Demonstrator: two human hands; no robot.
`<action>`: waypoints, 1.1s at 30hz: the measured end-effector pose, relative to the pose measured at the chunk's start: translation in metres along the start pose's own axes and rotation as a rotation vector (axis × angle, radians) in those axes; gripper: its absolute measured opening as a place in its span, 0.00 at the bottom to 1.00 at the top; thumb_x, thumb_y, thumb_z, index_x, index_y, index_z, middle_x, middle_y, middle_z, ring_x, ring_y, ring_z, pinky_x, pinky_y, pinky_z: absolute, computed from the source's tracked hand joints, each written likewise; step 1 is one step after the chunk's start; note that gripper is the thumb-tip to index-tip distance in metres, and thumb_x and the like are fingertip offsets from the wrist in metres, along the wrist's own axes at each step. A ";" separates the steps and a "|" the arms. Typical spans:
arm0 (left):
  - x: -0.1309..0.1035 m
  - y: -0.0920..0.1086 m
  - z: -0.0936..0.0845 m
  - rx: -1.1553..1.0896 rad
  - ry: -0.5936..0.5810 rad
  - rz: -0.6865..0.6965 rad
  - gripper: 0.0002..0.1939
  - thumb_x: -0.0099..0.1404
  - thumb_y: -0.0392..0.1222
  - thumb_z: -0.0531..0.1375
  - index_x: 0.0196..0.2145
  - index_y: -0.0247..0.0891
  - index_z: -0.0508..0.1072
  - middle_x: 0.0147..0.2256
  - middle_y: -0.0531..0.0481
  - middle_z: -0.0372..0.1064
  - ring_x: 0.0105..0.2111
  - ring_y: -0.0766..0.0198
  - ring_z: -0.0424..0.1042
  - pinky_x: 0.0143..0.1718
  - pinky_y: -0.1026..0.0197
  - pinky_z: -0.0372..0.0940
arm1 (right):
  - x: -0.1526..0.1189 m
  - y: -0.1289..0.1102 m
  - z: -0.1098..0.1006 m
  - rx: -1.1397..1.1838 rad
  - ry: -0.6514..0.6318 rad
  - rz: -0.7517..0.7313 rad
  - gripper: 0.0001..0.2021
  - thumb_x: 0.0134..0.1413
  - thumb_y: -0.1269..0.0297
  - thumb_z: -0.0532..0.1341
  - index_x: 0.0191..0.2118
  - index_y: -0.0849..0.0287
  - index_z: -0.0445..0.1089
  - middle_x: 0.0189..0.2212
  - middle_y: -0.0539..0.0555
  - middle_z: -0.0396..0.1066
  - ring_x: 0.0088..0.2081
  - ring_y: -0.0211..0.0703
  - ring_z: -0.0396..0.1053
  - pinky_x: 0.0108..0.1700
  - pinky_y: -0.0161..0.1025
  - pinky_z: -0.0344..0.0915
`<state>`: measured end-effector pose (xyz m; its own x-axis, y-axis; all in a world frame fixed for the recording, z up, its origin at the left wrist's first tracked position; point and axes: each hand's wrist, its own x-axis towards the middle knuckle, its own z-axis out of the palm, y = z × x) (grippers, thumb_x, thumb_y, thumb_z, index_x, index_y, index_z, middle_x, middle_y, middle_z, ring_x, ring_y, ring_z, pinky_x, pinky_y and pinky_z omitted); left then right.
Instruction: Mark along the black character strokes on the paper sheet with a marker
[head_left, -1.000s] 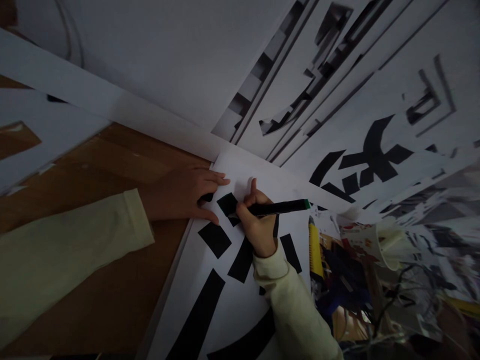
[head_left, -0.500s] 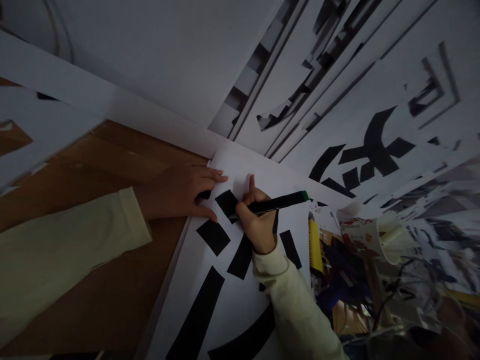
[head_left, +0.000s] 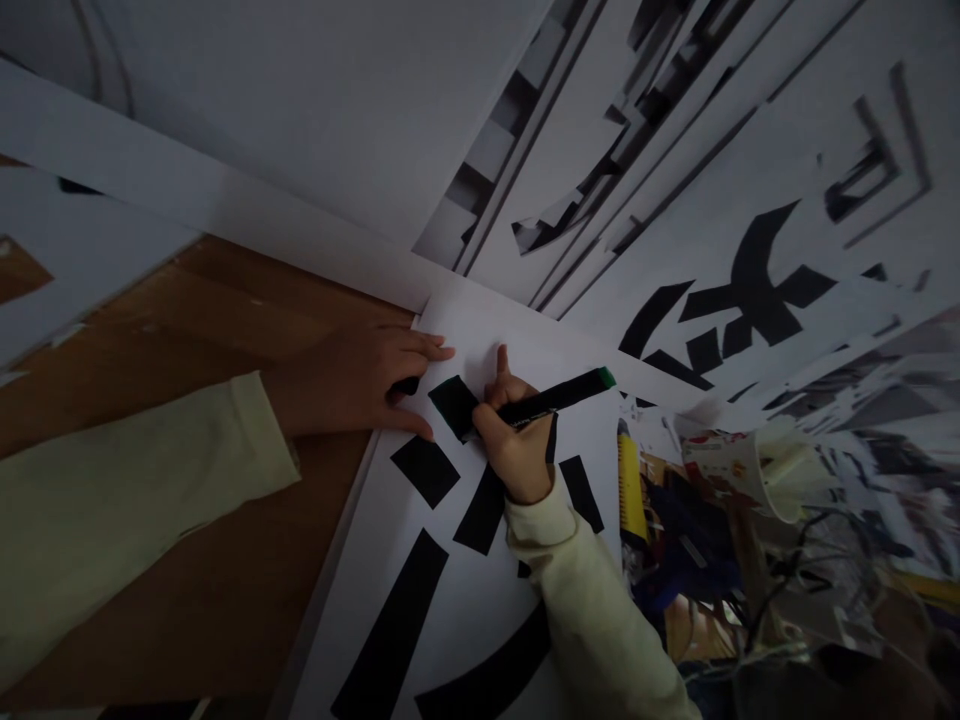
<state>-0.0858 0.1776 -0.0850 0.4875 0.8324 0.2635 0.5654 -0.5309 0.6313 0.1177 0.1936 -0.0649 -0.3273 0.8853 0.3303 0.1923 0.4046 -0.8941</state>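
Note:
My right hand (head_left: 517, 440) grips a dark marker with a green end (head_left: 559, 396). Its writing end is at the lower right of a black shape (head_left: 454, 405) on a white sheet (head_left: 457, 325); my fingers partly cover the tip. This shape has a green edge at its upper left. My left hand (head_left: 367, 378) lies flat across the sheet's left edge, thumb and fingers apart, holding nothing. Between thumb and forefinger shows a bit of black (head_left: 406, 388), mostly hidden. Below my thumb is another black shape (head_left: 425, 472), and larger black strokes (head_left: 394, 620) run toward me.
White boards with black shapes (head_left: 750, 290) stand at the back right. A brown wooden surface (head_left: 247, 560) lies under my left arm. To the right are a yellow tool (head_left: 631, 490), a paper cup (head_left: 739, 470) and tangled cables (head_left: 795, 570). A large white panel (head_left: 285, 110) rises behind.
The view has shifted slightly. Both hands stay in nearly the same places, and the marker's green end has tipped up a little.

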 end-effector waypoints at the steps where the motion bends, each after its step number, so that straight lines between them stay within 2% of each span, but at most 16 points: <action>1: 0.000 0.000 0.000 -0.009 -0.007 -0.007 0.26 0.59 0.63 0.58 0.30 0.33 0.71 0.59 0.44 0.63 0.59 0.54 0.60 0.61 0.53 0.51 | 0.000 0.000 0.000 0.006 -0.001 0.002 0.16 0.38 0.77 0.56 0.16 0.56 0.46 0.15 0.38 0.47 0.17 0.29 0.45 0.68 0.56 0.46; 7: 0.001 0.004 -0.002 -0.066 -0.077 -0.087 0.27 0.59 0.64 0.58 0.33 0.33 0.71 0.60 0.45 0.61 0.61 0.52 0.57 0.63 0.50 0.46 | 0.001 -0.002 0.000 0.018 -0.007 0.006 0.16 0.37 0.77 0.56 0.16 0.56 0.45 0.14 0.38 0.46 0.17 0.29 0.43 0.68 0.55 0.47; 14: 0.001 0.000 0.000 -0.053 -0.062 -0.064 0.25 0.56 0.66 0.60 0.31 0.37 0.72 0.60 0.48 0.61 0.62 0.53 0.56 0.65 0.50 0.46 | 0.001 -0.001 -0.001 0.030 -0.029 -0.007 0.16 0.37 0.77 0.55 0.16 0.56 0.45 0.14 0.39 0.45 0.17 0.30 0.43 0.68 0.57 0.45; 21: 0.000 -0.002 0.002 -0.018 -0.027 -0.039 0.23 0.57 0.64 0.61 0.31 0.38 0.72 0.60 0.50 0.61 0.61 0.52 0.57 0.63 0.51 0.49 | 0.000 0.002 -0.002 0.024 -0.029 0.000 0.16 0.39 0.77 0.56 0.16 0.56 0.45 0.15 0.39 0.45 0.17 0.30 0.45 0.67 0.56 0.48; 24: 0.001 -0.002 0.002 -0.008 -0.029 -0.038 0.23 0.56 0.64 0.61 0.28 0.39 0.71 0.60 0.51 0.62 0.61 0.52 0.59 0.63 0.51 0.51 | -0.002 0.006 -0.004 0.074 0.064 0.002 0.15 0.41 0.77 0.57 0.16 0.56 0.49 0.15 0.39 0.49 0.18 0.30 0.47 0.65 0.55 0.52; 28: 0.001 -0.002 0.001 0.045 -0.006 -0.007 0.25 0.55 0.67 0.61 0.24 0.39 0.69 0.58 0.49 0.65 0.58 0.54 0.63 0.61 0.52 0.55 | 0.000 0.009 -0.005 0.131 0.286 -0.062 0.15 0.49 0.72 0.60 0.18 0.56 0.55 0.16 0.39 0.54 0.19 0.31 0.51 0.64 0.57 0.55; 33: 0.001 -0.001 -0.001 0.102 -0.014 -0.016 0.26 0.56 0.67 0.60 0.34 0.39 0.75 0.58 0.47 0.65 0.59 0.55 0.63 0.60 0.54 0.57 | 0.001 0.004 -0.007 0.032 0.446 -0.008 0.17 0.52 0.64 0.63 0.20 0.56 0.56 0.16 0.39 0.54 0.19 0.30 0.53 0.63 0.55 0.57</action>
<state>-0.0864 0.1793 -0.0849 0.4870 0.8389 0.2430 0.6378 -0.5317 0.5572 0.1251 0.1975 -0.0661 0.1041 0.8971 0.4294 0.1598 0.4111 -0.8975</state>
